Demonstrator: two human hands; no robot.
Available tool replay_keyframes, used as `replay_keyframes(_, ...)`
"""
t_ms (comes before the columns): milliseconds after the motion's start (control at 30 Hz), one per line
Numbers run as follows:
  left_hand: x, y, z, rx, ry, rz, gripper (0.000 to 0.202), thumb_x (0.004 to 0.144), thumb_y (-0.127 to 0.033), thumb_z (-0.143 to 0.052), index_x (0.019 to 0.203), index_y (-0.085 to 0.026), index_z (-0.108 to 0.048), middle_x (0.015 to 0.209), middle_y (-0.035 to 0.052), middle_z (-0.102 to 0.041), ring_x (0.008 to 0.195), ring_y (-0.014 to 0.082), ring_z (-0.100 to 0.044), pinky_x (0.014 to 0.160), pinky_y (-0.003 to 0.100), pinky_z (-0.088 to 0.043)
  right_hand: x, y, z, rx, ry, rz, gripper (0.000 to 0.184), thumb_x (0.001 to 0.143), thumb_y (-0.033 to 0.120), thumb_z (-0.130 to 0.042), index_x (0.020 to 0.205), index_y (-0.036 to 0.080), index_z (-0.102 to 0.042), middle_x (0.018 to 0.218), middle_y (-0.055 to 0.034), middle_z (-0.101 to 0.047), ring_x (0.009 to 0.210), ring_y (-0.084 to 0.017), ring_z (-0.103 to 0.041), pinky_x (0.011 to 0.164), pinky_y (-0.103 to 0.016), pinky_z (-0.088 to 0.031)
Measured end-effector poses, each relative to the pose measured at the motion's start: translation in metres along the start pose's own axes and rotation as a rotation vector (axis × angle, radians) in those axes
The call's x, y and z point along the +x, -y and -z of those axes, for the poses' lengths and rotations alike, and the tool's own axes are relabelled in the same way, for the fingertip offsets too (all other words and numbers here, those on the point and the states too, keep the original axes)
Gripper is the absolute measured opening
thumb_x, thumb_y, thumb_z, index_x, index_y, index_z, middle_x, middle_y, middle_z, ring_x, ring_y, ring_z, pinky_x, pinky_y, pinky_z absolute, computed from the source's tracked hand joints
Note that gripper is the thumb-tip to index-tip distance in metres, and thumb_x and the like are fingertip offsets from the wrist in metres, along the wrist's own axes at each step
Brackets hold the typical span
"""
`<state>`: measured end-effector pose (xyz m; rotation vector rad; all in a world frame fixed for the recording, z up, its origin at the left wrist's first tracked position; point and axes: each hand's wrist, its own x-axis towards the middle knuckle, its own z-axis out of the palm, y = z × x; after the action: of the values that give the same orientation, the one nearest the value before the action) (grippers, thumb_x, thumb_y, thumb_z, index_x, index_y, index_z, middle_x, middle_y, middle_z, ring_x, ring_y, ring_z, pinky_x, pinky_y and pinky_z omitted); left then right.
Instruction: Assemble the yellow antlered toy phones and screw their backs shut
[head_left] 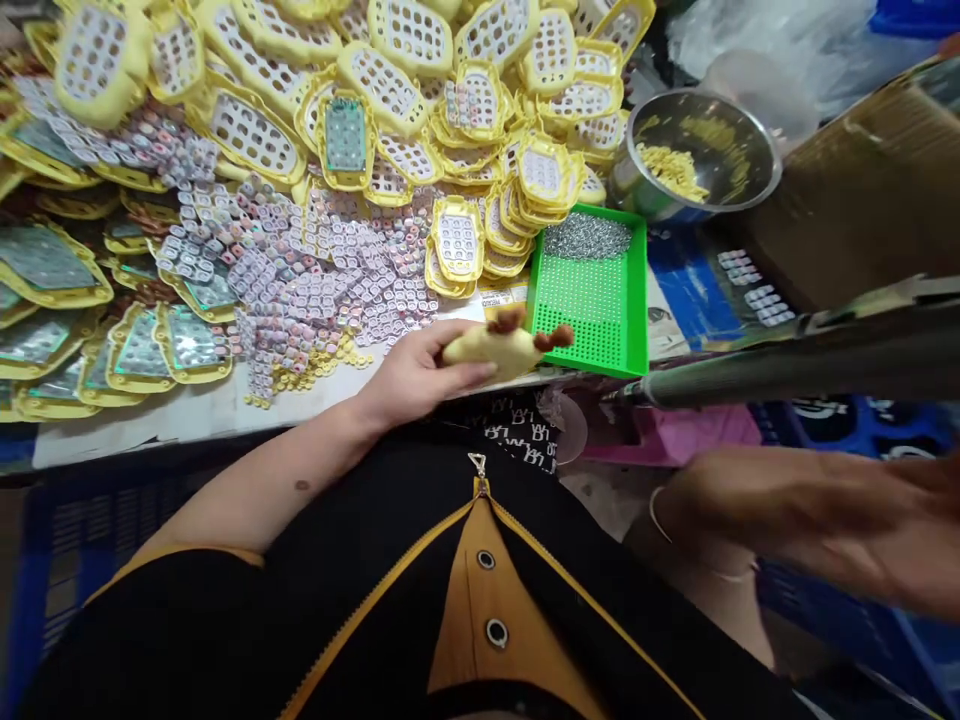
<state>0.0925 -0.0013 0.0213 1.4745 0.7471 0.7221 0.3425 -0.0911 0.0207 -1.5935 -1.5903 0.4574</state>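
Observation:
My left hand (412, 375) is closed around a yellow toy phone shell (491, 350) with brown antler-like parts, held over the table's front edge beside a green tray (637, 300). The thumb lies along its near side. My right hand (847, 520) is off to the right, below table height, beside blue crates. Motion smears its fingers, and part of it leaves the frame. A bracelet (658, 515) circles that wrist. Silvery screws (589, 237) lie in the far end of the tray. Stacked yellow shell halves (459, 238) with white button pads stand left of it.
Yellow shells (255, 135), loose button pads (277, 260) and small yellow pieces (319, 365) cover much of the table. Behind the tray stands a metal bowl (750, 185) holding yellow pieces. A cardboard box (862, 180) and a dark bar (787, 365) are at right.

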Motion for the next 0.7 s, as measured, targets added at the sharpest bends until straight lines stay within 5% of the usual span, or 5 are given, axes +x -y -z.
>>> replay_keyframes(100,-0.006,0.003,0.006,-0.601,-0.027,0.096,0.06,0.073,-0.066,-0.075,0.119,-0.028,-0.067,0.141,0.0033,-0.061,0.131,0.0279,-0.056,0.108,0.043,-0.046,-0.009,0.022,-0.017,0.042,-0.328,0.279,0.056,0.085,0.071,-0.046,0.133,0.044,-0.055,0.114,-0.0059,-0.07,0.107,-0.036,-0.065,0.085,-0.061,-0.055)
replay_keyframes(200,-0.014,0.006,0.01,-0.777,-0.028,0.159,0.074,0.067,-0.07,-0.076,0.127,-0.028,-0.065,0.155,-0.0002,-0.047,0.148,0.0285,-0.036,0.117,0.039,-0.038,-0.002,0.049,-0.057,-0.029,-0.177,0.492,0.065,0.086,0.061,-0.062,0.137,0.022,-0.054,0.114,-0.0129,-0.072,0.103,-0.031,-0.069,0.085,-0.05,-0.059)
replay_keyframes(367,-0.027,0.014,0.016,-0.734,-0.03,0.201,0.078,0.066,-0.072,-0.076,0.129,-0.028,-0.065,0.146,0.002,-0.056,0.15,0.0297,-0.031,0.118,0.038,-0.037,0.021,0.073,-0.098,-0.128,-0.108,0.595,0.05,0.099,0.047,-0.048,0.126,0.007,-0.058,0.108,-0.0189,-0.074,0.096,-0.028,-0.069,0.082,-0.041,-0.055)
replay_keyframes(567,-0.032,0.017,0.022,-0.594,-0.103,0.141,0.069,0.062,-0.075,-0.076,0.121,-0.04,-0.066,0.153,-0.0057,-0.048,0.143,0.0266,-0.043,0.112,0.04,-0.043,0.017,0.075,-0.105,-0.063,-0.098,0.581,0.036,0.095,0.04,-0.054,0.115,0.012,-0.067,0.089,-0.0133,-0.075,0.079,-0.025,-0.067,0.073,-0.04,-0.05)
replay_keyframes(700,-0.031,0.015,0.025,-0.525,-0.099,0.223,0.077,0.064,-0.081,-0.069,0.122,-0.031,-0.066,0.142,0.0045,-0.058,0.139,0.0272,-0.048,0.107,0.039,-0.047,0.022,0.075,-0.108,0.071,0.015,0.452,0.043,0.094,0.046,-0.056,0.122,0.015,-0.064,0.101,-0.0146,-0.075,0.087,-0.026,-0.069,0.078,-0.041,-0.053)
